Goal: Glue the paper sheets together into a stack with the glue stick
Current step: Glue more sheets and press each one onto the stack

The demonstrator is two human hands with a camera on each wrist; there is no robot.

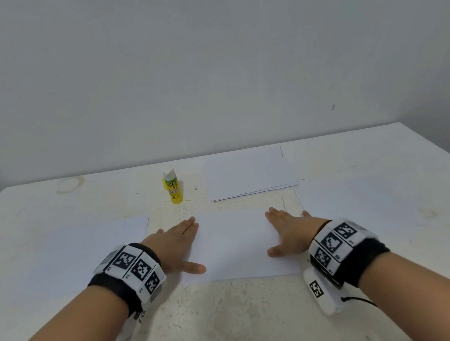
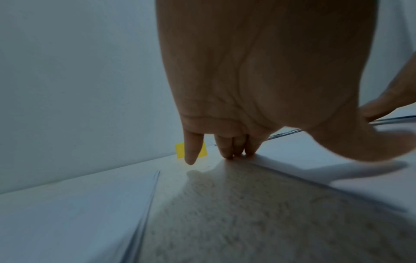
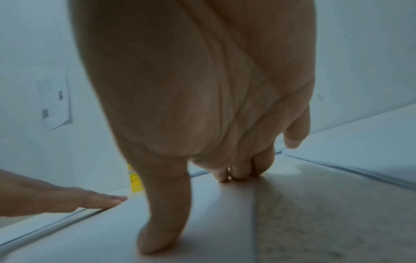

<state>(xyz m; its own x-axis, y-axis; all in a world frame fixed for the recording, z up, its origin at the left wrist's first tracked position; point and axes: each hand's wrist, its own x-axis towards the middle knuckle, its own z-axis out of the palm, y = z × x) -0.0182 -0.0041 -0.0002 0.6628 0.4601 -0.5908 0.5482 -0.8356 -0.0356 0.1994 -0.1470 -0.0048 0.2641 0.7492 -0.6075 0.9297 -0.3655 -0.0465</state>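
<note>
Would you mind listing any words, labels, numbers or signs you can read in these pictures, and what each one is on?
No text can be read anywhere.
Glue stick: printed label on the yellow body, too small and blurred to read.
Left wristband and right wristband: black-and-white square marker codes with tiny marks beside them, not legible.
Sheet on the wall, right wrist view: small dark marks, blurred.
Paper sheets: blank.

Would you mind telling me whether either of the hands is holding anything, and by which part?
Nothing is gripped. The left hand and right hand lie flat on the side edges of the middle sheet.
</note>
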